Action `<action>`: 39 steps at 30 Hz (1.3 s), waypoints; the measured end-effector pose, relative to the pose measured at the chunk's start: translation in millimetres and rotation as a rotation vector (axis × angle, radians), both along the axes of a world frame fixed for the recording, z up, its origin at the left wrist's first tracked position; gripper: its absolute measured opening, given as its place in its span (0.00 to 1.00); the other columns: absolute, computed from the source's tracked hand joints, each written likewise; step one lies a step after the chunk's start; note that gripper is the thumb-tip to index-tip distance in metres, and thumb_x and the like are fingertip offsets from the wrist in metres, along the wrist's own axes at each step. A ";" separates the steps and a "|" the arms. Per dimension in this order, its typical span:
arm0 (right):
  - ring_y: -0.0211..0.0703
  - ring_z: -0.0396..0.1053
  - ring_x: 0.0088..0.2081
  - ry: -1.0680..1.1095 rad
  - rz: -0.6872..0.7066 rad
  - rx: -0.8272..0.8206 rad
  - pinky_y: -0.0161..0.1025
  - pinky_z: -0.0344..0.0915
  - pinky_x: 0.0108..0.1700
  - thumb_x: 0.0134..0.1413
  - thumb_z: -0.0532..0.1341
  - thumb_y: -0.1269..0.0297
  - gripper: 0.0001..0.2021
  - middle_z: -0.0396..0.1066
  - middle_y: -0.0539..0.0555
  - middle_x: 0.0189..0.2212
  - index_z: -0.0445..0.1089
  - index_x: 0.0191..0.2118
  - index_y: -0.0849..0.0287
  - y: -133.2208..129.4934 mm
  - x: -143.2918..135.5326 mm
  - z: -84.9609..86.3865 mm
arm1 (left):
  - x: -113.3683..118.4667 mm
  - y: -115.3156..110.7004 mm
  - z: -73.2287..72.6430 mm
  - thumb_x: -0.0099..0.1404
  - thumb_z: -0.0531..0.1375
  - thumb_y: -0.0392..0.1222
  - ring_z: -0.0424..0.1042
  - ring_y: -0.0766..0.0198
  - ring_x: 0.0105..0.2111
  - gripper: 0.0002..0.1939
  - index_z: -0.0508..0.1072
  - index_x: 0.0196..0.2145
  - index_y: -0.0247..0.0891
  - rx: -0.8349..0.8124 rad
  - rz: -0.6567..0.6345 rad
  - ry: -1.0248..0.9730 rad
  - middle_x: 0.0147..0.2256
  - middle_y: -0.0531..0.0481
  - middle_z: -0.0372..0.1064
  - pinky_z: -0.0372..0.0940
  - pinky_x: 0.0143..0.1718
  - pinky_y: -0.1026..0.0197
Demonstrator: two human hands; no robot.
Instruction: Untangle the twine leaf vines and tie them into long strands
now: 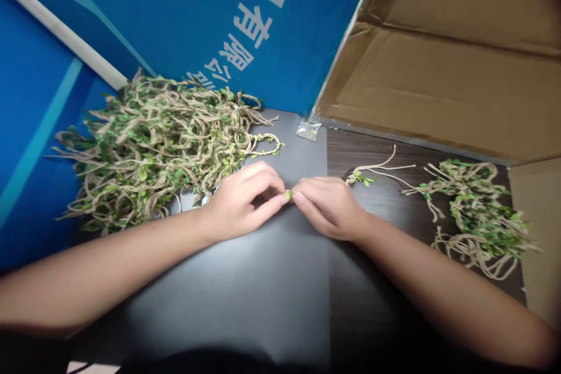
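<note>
My left hand and my right hand meet near the middle of the table, fingertips almost touching. Both pinch a leafy twine cord, of which a small green bit shows between them. The rest of that cord is mostly hidden by my right hand; loose twine ends and a few leaves come out beyond it on the right. A large heap of leafy twine lies behind and to the left of my left hand.
On the right lies a smaller pile of leafy twine. A small clear plastic bag rests at the back of the grey table. Cardboard stands at the back right, a blue printed panel at the back left.
</note>
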State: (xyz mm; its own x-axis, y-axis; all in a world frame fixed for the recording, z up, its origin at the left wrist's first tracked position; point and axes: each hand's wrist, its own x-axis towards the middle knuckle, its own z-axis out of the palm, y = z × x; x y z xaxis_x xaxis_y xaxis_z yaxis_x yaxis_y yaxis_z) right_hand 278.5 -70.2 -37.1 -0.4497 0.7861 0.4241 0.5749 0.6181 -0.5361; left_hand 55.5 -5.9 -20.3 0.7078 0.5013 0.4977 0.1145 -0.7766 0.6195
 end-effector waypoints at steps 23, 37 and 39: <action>0.38 0.65 0.30 -0.010 -0.012 -0.018 0.38 0.60 0.36 0.69 0.61 0.62 0.08 0.70 0.50 0.29 0.71 0.37 0.59 2.1 -2.4 2.1 | -1.2 1.1 -1.2 0.71 0.60 0.34 0.69 0.63 0.36 0.01 0.72 0.39 0.36 -0.109 -0.055 0.064 0.36 0.46 0.70 0.65 0.39 0.61; 0.41 0.69 0.36 0.063 0.008 0.022 0.43 0.65 0.43 0.65 0.61 0.71 0.03 0.75 0.52 0.34 0.71 0.42 0.57 4.7 -1.4 2.1 | -1.7 0.3 -0.3 0.70 0.60 0.34 0.68 0.65 0.34 0.02 0.73 0.37 0.36 -0.109 -0.018 0.081 0.34 0.48 0.70 0.64 0.37 0.61; 0.41 0.68 0.35 0.066 0.008 0.025 0.42 0.65 0.42 0.66 0.61 0.71 0.03 0.75 0.52 0.33 0.71 0.42 0.57 4.3 -1.7 1.6 | -1.2 -0.1 -0.1 0.70 0.61 0.35 0.68 0.65 0.33 0.02 0.73 0.37 0.36 -0.117 0.003 0.087 0.35 0.48 0.70 0.64 0.37 0.61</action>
State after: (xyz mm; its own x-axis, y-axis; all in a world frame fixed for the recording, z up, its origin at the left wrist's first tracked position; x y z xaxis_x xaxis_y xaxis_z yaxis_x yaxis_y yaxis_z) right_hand 276.8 -65.9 -35.4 -0.4265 0.7712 0.4726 0.5339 0.6364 -0.5568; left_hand 54.3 -6.1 -20.4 0.7439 0.5548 0.3726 0.1738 -0.6989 0.6938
